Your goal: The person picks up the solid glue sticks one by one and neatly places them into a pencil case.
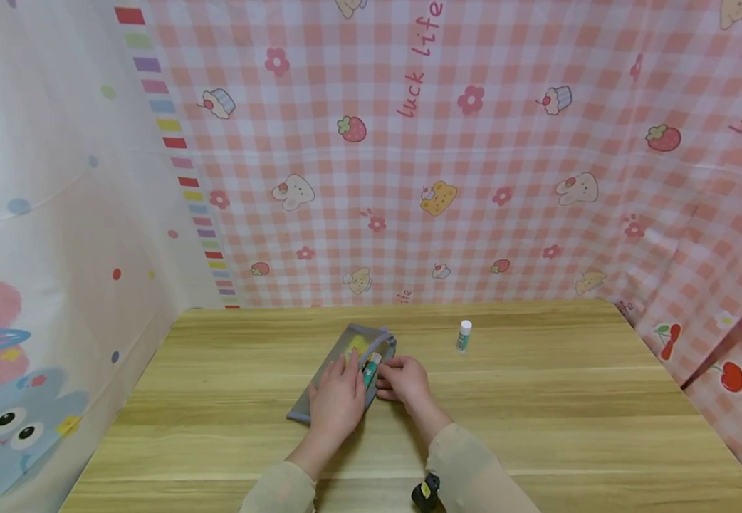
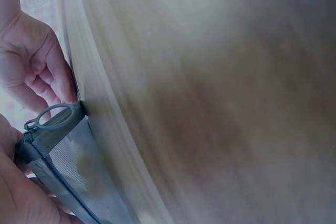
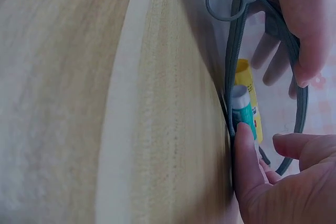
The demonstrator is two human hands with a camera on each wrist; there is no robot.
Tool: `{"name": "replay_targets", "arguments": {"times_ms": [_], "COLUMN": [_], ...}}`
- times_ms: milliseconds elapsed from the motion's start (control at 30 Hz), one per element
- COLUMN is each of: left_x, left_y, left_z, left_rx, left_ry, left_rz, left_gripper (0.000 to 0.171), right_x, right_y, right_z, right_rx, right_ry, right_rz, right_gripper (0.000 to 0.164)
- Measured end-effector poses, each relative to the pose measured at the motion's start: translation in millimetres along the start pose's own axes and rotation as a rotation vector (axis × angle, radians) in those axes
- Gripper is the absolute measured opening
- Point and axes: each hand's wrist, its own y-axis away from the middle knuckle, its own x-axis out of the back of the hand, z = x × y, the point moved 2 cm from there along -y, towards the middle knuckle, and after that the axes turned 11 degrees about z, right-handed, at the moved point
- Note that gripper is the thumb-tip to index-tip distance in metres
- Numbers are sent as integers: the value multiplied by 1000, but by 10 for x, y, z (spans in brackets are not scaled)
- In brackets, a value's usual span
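Note:
A grey mesh zipper pouch (image 1: 320, 388) lies slanted on the table, its zipped mouth gaping on the right. My left hand (image 1: 337, 399) lies over it and grips its edge, with thumb and fingers on either side in the right wrist view. Inside the mouth is a green glue stick (image 3: 244, 114) with a pale cap, beside a yellow tube (image 3: 244, 74). My right hand (image 1: 406, 381) is at the mouth, its extended finger (image 3: 245, 153) against the glue stick's lower end, and its thumb stands apart. A ring-shaped zipper pull (image 3: 226, 2) hangs at the pouch's end.
A second glue stick (image 1: 463, 337), white-capped, stands upright behind and to the right of the pouch. The wooden table (image 1: 570, 399) ends at a pink checked curtain (image 1: 409, 157) at the back. A small black object (image 1: 426, 493) shows by the right sleeve.

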Motion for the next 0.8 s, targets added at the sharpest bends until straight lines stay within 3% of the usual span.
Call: {"name": "replay_targets", "arguments": {"times_ms": [333,800], "left_x": [-4,4], "left_y": [-4,-2], "left_z": [-1,4], "left_rx": [-1,9], "left_ry": [-2,-12], "left_rz": [0,-5], "left_gripper": [46,46], "right_x": [104,332], "right_y": [40,89], "right_z": [13,4], "right_rx": [4,13], "right_ry": [-27,-87], "right_rz": [-19,3], "right_gripper": [36,37]}}
